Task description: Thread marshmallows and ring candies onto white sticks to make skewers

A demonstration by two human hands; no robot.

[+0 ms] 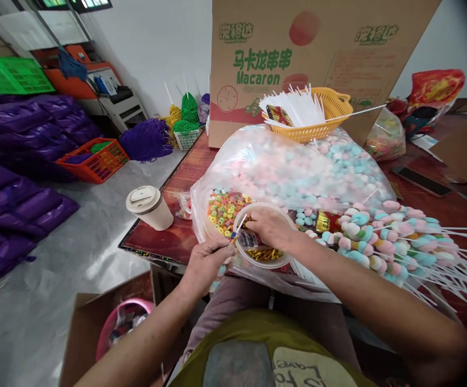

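My left hand pinches a skewer near the bowl's left rim; its white stick points up. Marshmallow pieces show below that hand, and small coloured bits sit at the fingertips. My right hand reaches over the white plastic bowl, fingers curled together beside the stick; what they hold, if anything, is hidden. Gold twist ties and a dark printed wrapper lie inside the bowl. Left of it is a heap of coloured ring candies.
Behind the bowl lies a large clear bag of marshmallows, with a yellow basket of white sticks on it. Finished marshmallow skewers pile at the right. A lidded paper cup stands left; a phone and macaron carton are farther back.
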